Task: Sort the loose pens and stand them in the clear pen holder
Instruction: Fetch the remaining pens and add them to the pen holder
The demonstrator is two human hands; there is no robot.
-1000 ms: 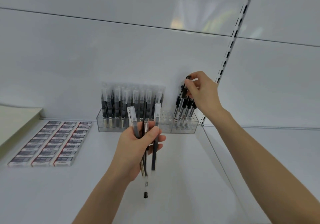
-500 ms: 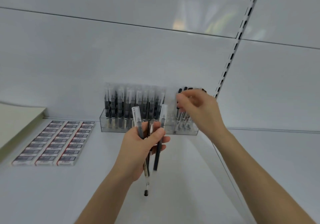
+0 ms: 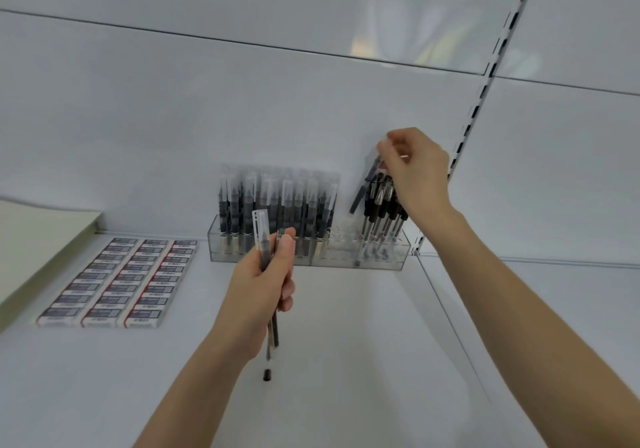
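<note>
A clear pen holder (image 3: 308, 257) stands against the back wall of a white shelf. Its left part is packed with several clear-capped pens (image 3: 277, 205); its right end holds several black-grip pens (image 3: 381, 212). My left hand (image 3: 263, 285) grips a small bundle of loose pens (image 3: 261, 240) upright in front of the holder, their lower ends sticking out below my palm. My right hand (image 3: 415, 170) is above the holder's right end and pinches the top of a dark pen (image 3: 363, 188) that hangs tilted over the gap between the two groups.
Rows of boxed erasers (image 3: 117, 278) lie on the shelf at the left, beside a pale board (image 3: 38, 240). A slotted metal upright (image 3: 485, 84) runs up the wall at the right, and a shelf divider edge (image 3: 446, 312) runs forward from it.
My right hand has taken one pen out of my left hand's bundle and lifted it up over the holder's right part. The left hand holds fewer pens and has barely moved.
</note>
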